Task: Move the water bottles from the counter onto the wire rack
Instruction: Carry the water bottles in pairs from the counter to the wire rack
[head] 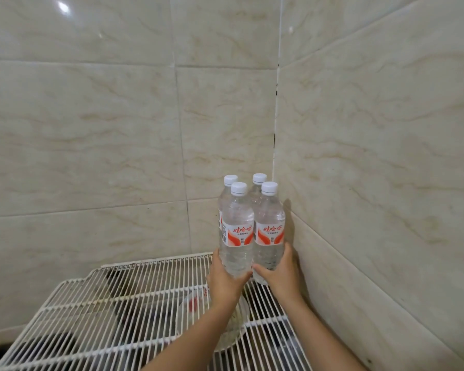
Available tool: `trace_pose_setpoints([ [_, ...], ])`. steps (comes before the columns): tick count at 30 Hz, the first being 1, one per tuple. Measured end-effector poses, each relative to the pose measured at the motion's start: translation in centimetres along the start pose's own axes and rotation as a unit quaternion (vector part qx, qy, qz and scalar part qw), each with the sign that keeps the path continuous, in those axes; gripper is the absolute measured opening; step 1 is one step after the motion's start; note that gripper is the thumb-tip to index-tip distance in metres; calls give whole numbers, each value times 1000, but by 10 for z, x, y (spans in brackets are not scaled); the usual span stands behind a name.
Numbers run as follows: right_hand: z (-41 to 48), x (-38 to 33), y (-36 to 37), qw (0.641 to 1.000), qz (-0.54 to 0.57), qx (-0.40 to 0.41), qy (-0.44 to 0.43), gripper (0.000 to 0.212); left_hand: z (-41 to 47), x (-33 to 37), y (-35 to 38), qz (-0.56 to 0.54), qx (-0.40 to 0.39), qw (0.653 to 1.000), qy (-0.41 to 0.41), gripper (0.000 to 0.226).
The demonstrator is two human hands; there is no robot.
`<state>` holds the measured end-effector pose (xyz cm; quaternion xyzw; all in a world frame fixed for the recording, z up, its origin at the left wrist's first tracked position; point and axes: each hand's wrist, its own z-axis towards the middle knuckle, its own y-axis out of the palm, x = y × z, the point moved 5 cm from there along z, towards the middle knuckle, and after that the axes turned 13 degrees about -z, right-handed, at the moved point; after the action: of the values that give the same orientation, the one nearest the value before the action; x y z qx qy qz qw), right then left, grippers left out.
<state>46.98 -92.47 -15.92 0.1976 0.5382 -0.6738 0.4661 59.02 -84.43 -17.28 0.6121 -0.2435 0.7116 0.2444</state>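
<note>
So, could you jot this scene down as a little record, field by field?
bottles: four, upright, white caps
place: back right corner of wire rack, by tiled wall
left hand: grips front-left bottle
right hand: grips front-right bottle
behind: back-left bottle, back-right bottle

Four water bottles (251, 223) upright on the wire rack (118, 303) — corner-side; both hands (252, 277) grip the front pair.

Soft light, glare on tile (63, 7)
</note>
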Motion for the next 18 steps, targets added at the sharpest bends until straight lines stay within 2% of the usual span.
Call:
trace_pose_setpoints([
  [2,-4,-8,-8,998,-26,48,-20,91,-3,-2,-5,11,-22,1000,1,80],
  [3,-8,-16,-16,992,-67,103,-42,91,-5,-1,-9,21,-27,999,1,81],
  [5,-15,-33,-28,954,-166,217,-122,88,-5,3,-20,63,-22,998,5,82],
  [7,-22,-47,-30,918,-214,270,-195,86,-7,12,-33,116,-10,993,25,80],
  [12,-38,-62,-17,876,-269,265,-299,84,-14,35,-78,190,9,979,77,70],
  [18,-69,-94,26,843,-313,194,-392,77,-26,35,-168,290,64,953,53,64],
])
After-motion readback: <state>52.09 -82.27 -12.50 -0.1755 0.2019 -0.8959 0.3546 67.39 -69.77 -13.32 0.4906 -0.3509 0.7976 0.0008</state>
